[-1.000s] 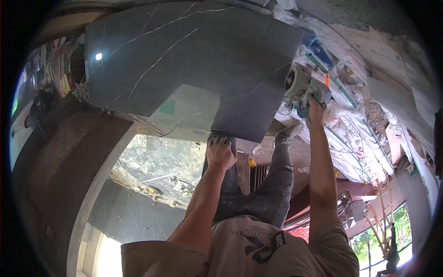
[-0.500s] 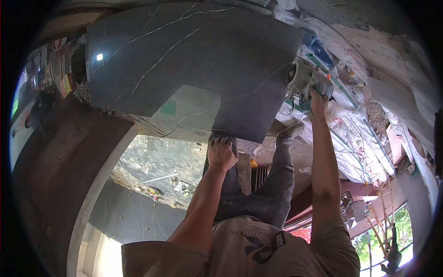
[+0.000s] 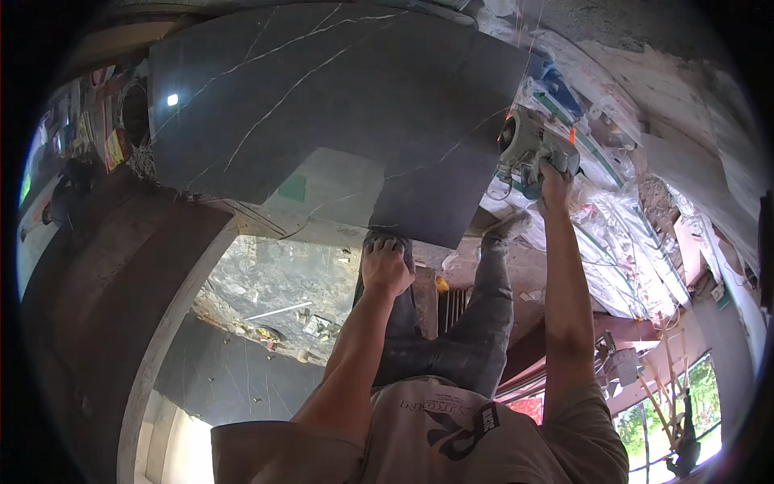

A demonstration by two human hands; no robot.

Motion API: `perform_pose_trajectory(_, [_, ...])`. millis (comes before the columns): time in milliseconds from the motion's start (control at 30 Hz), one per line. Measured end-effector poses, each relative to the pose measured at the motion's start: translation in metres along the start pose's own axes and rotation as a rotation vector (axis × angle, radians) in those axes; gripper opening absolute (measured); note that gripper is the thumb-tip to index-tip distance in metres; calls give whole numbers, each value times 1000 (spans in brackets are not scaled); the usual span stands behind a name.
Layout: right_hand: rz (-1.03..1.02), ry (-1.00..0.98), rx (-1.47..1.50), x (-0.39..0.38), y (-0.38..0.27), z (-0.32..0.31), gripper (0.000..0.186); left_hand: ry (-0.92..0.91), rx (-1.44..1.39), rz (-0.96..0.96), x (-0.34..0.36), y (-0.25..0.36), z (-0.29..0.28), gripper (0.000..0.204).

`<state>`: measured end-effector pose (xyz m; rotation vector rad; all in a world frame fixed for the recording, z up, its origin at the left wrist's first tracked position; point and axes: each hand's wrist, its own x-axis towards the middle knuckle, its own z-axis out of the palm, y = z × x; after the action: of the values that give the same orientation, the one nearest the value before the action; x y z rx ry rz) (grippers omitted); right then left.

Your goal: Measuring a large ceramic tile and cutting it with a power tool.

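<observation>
A large dark stone-look slab (image 3: 322, 97) with white veins spans the upper middle. At its right edge, my right hand (image 3: 556, 184) is closed round the handle of a dusty handheld circular saw (image 3: 528, 143). The saw's rounded front lies against or over the slab's edge; where its blade meets the slab cannot be made out. Thin red lines of light run upward from the saw. My left hand (image 3: 388, 268) rests on my knee just below the slab's near edge, fingers draped over it and holding nothing.
Plastic-wrapped long panels (image 3: 621, 250) lie to the right of the saw. Left of me stands a brown curved-looking panel (image 3: 121, 282). Beyond my left forearm is a rubble-strewn floor (image 3: 274, 278) with a white strip and small items. A cluttered pile (image 3: 117, 137) sits at far left.
The saw has turned and shifted slightly, so more of its rounded front shows at the slab's edge. Red lines of light now show above it. My left hand stays on my knee.
</observation>
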<state>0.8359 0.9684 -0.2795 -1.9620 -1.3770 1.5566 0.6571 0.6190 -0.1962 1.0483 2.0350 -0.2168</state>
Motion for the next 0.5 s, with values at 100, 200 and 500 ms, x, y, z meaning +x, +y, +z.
perform_pose_trajectory(100, [-19, -18, -55, -4, -5, 1, 34, -4, 12, -4, -1, 0, -1, 35])
perform_pose_trajectory(200, [-43, -20, -135, -2, -2, -3, 34, 1, 21, -10, -1, 0, 1, 35])
perform_pose_trajectory(500, [-28, -18, -71, -12, -15, 3, 36, 15, 24, 5, -3, -2, 7, 36])
